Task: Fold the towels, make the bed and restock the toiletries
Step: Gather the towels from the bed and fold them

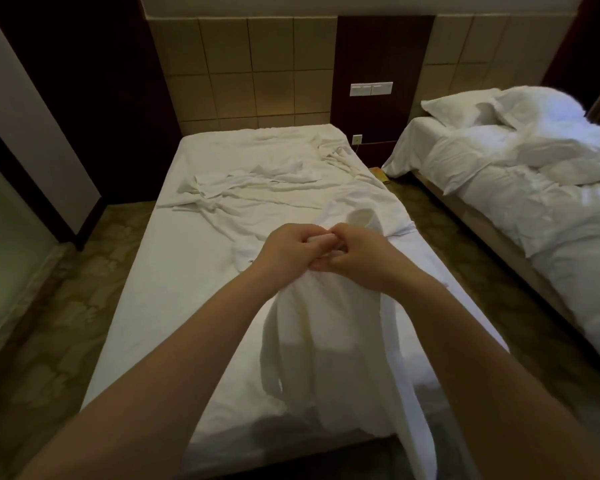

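A white towel (329, 344) hangs from both my hands over the near bed (174, 289), its lower part drooping past the bed's foot. My left hand (286, 249) and my right hand (355, 252) are held close together, fingers closed, each pinching the towel's top edge. More white towels or linen (257, 183) lie crumpled flat across the upper half of the bed, and part of one (361, 209) lies just beyond my hands.
A second bed (520, 202) with a rumpled duvet and pillows (465, 105) stands to the right across a narrow carpeted aisle (426, 223). A tiled headboard wall with a switch panel (371, 89) is behind. A glass partition (11, 216) is on the left.
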{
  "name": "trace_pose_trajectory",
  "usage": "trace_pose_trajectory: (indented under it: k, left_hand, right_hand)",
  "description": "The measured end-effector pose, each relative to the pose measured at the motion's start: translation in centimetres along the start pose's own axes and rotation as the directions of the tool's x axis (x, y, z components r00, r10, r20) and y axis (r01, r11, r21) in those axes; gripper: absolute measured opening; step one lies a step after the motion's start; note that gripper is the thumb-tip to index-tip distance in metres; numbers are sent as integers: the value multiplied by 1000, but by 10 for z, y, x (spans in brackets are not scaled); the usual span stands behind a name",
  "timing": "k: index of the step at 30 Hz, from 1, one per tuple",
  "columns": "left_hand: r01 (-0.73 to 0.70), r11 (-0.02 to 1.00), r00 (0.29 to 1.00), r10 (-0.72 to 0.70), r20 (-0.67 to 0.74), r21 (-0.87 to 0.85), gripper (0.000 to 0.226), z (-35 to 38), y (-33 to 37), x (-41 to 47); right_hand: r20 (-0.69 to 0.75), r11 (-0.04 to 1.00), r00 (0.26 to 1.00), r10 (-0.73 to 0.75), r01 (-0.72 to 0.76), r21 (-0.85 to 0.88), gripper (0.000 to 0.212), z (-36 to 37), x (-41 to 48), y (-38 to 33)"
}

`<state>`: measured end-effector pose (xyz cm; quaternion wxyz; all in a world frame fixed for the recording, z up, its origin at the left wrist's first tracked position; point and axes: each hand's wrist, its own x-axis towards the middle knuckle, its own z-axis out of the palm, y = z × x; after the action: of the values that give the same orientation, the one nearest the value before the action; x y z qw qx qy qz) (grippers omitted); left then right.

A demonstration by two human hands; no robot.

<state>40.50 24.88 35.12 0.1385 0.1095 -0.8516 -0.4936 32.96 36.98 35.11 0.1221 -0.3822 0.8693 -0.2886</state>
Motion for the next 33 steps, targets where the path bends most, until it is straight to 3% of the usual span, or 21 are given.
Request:
trace_pose_trajectory:
  k: [3, 6, 9, 11, 14, 19, 21, 24, 26, 28, 30, 33]
  left_hand:
    - [14, 1000, 998, -15, -66, -20, 15, -10, -13, -6]
    - [-9, 999, 999, 11, 38, -53, 20, -19, -33, -14]
    - [-26, 994, 993, 13, 120, 103, 38, -22, -63, -20]
    - [-15, 992, 990, -3, 140, 129, 32, -26, -81, -19]
    - [31, 975, 990, -60, 125, 220, 25, -38, -105, -17]
    - [67, 954, 991, -98, 93, 293, 22, -43, -112, -10]
    - [104, 977, 990, -120, 76, 186, 27, -38, -100, -6]
    - [163, 986, 982, -160, 100, -27, 38, -32, -77, -1]
    - [171, 980, 977, -156, 142, -100, 20, -25, -62, 3]
    - [214, 960, 974, -195, 119, -180, 16, -16, -48, 8]
    - [332, 869, 943, -318, 100, -368, 15, -6, -38, 14]
    - [479, 651, 871, -435, 228, -589, 15, 2, -33, 17]
  right_hand:
    - [-69, 998, 996, 51, -54, -39, 35, 14, -4, -10]
    - [-265, 991, 959, 97, -68, 118, 37, 10, -9, -13]
    - [-522, 956, 821, 233, -94, 280, 37, -8, -15, -11]
    - [-619, 938, 720, 313, -132, 320, 34, -23, -20, -6]
    - [-682, 921, 623, 382, -198, 336, 33, -36, -25, 8]
    - [-716, 911, 564, 411, -255, 323, 25, -28, -20, 19]
    - [-695, 917, 598, 399, -254, 308, 28, -24, -18, 17]
    - [-587, 950, 748, 310, -223, 218, 41, -12, -20, 12]
    - [-512, 970, 827, 233, -157, 188, 38, 8, -24, 10]
    - [-461, 970, 870, 172, -68, 233, 24, 34, -29, 9]
    - [-436, 959, 888, 144, -16, 284, 5, 55, -33, 9]
    - [-348, 942, 920, 182, -62, 328, 6, 64, -35, 14]
